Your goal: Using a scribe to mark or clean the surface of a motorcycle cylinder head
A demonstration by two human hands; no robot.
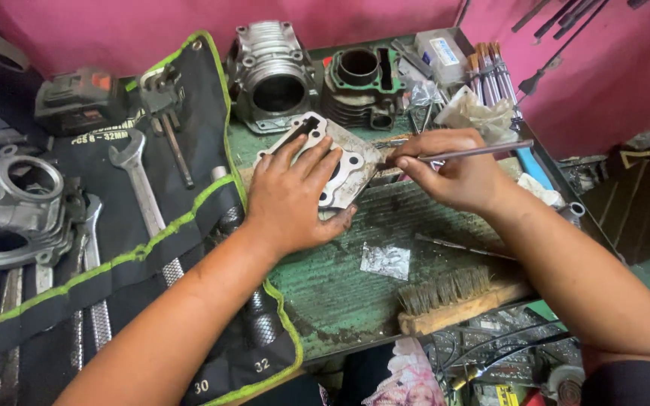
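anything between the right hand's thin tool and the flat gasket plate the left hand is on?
Nothing visible. The left hand presses flat on the gasket plate; the thin metal tool in the right hand points at the plate's right edge, gap unobstructed.

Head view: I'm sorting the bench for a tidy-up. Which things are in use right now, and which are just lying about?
In use:
left hand pressing the flat plate
right hand holding the thin rod

Lying about:
brush
two cylinders
spanner
tool roll
foil scrap
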